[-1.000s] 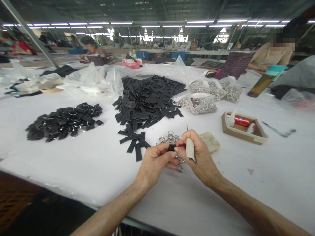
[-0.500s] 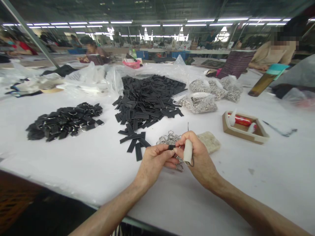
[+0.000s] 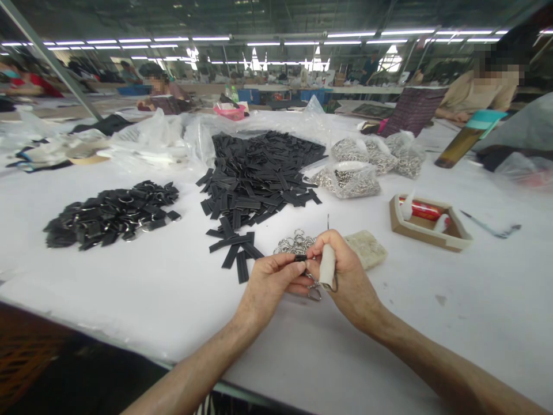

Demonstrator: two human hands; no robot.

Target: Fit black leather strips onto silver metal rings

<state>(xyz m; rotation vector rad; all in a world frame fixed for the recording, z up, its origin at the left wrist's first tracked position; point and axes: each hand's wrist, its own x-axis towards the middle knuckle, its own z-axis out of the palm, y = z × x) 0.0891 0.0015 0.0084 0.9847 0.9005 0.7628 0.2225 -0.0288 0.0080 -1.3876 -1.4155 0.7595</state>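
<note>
Pinched between the fingertips of my left hand (image 3: 272, 282) is a small black strip (image 3: 300, 258). My right hand (image 3: 345, 271) is closed around a tool with a pale wrapped handle (image 3: 327, 268) and a thin metal tip pointing away from me. The right fingertips also meet the strip's right end. A metal ring (image 3: 314, 294) shows beside the left fingers; whether they hold it I cannot tell. Just behind my hands lies a heap of metal rings (image 3: 296, 242). Loose black strips (image 3: 263, 173) are piled farther back.
Strips joined with rings form a pile (image 3: 112, 213) at left. Bags of rings (image 3: 349, 180) stand behind, right of centre. Near my right hand lie a pale block (image 3: 366, 249) and a cardboard tray (image 3: 432, 233) holding a red tube (image 3: 419, 209). A bottle (image 3: 469, 138) leans farther right.
Both hands stay together at the strip, with barely any movement. The tool's handle has tilted slightly. The ring by my left fingers shows more of its opening. The whole view has shifted a little.
</note>
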